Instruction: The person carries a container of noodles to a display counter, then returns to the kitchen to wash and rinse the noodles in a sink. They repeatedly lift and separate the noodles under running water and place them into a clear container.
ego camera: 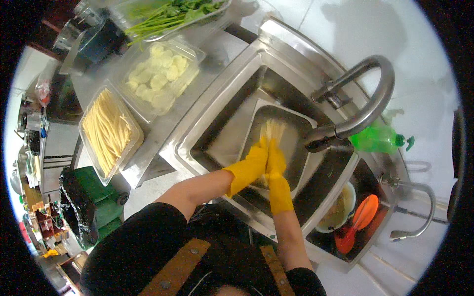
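Yellow rubber gloves cover both of my hands. My left hand (259, 153) and my right hand (276, 161) press close together around a bundle of pale thin strips (274, 128), blurred at their tips. The hands and strips are over a rectangular metal pan (250, 127). That pan rests in a stainless steel sink basin (226, 138). Whether the pan holds water is hard to tell. My palms and the strips' lower part are hidden by the gloves. The gooseneck faucet's spout (314, 142) hangs just right of my hands.
Left on the steel counter stand a clear tub of long yellowish strips (107, 129), a box of round pale slices (157, 79) and leafy greens (177, 16). A green soap bottle (376, 138) stands behind. The second basin holds a bowl (339, 209). A green bin (105, 201) stands left.
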A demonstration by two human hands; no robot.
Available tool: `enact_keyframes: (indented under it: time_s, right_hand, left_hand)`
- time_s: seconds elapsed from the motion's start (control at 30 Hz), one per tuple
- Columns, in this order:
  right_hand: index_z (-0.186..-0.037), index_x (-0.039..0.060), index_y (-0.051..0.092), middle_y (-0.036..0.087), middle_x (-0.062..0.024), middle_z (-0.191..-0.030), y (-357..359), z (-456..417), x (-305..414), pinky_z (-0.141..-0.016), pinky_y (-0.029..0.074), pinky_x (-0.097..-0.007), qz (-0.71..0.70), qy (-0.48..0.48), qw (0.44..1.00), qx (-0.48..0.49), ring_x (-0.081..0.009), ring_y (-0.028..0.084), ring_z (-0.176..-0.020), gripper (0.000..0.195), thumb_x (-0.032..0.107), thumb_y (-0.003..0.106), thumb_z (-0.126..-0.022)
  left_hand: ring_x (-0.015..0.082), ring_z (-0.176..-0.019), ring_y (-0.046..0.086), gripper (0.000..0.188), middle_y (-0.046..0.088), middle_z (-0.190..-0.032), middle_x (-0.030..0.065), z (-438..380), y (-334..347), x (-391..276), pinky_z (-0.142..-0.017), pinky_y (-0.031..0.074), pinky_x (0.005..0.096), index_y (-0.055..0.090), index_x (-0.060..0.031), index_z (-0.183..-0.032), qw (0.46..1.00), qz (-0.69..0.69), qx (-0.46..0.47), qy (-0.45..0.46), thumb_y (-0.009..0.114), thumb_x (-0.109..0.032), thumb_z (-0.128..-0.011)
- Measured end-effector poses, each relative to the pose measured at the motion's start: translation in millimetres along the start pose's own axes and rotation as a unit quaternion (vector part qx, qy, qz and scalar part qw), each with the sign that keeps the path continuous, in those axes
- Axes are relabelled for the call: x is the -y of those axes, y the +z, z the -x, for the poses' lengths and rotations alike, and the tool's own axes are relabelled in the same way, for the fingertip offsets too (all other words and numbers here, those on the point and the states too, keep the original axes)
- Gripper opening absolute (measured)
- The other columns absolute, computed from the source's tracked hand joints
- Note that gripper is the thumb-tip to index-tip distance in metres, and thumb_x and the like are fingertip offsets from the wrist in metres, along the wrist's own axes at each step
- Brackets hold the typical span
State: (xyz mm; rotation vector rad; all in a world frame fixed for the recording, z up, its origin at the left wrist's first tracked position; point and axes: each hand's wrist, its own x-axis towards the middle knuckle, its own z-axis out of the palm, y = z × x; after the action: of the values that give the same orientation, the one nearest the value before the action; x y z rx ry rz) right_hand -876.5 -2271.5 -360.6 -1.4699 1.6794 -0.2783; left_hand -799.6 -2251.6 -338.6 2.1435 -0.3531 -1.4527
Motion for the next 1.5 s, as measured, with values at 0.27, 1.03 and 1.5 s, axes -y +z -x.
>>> enact_keyframes:
  time_s: [0.27, 1.03, 1.5]
  right_hand:
    - [-0.094, 0.0015, 0.068, 0.067, -0.018, -0.089, -38.1, 34.2, 63.6, -0.077, 0.044, -0.0402, 0.117, 0.033, 0.993, 0.008, -0.0327, 0.062, -0.084, 0.077, 0.068, 0.029, -0.086]
    - [-0.107, -0.0035, 0.061, 0.058, -0.0265, -0.11, 244.7, 241.0, 420.9, -0.091, 0.041, -0.0446, 0.142, -0.361, 0.911, 0.137, -0.0409, 0.053, -0.107, 0.083, 0.071, 0.036, -0.08]
    - [-0.126, -0.0023, 0.045, 0.051, -0.0253, -0.12, 281.6, 244.5, 343.9, -0.095, 0.039, -0.044, 0.21, -0.712, 0.669, 0.02, -0.0407, 0.047, -0.113, 0.054, 0.025, 0.058, -0.081]
  left_hand:
    - [0.0351, -0.095, 0.058, 0.062, 0.06, -0.106, 0.0203, 21.1, -4.4, -4.6, -0.08, 0.047, 0.0447, 0.056, -0.0055, -0.11, 0.951, 0.246, 0.169, 0.087, 0.026, -0.057, -0.093]
    - [0.0328, -0.103, 0.057, 0.048, 0.059, -0.111, 0.0172, 110.1, -500.7, 72.5, -0.088, 0.044, 0.0423, 0.047, -0.0069, -0.125, 0.844, 0.421, -0.275, 0.187, 0.048, -0.04, -0.09]
    - [0.038, -0.106, 0.05, 0.054, 0.051, -0.12, 0.0187, 88.2, -539.6, 155.0, -0.083, 0.043, 0.0489, 0.048, -0.0085, -0.124, 0.78, -0.126, -0.507, 0.343, 0.062, -0.032, -0.077]
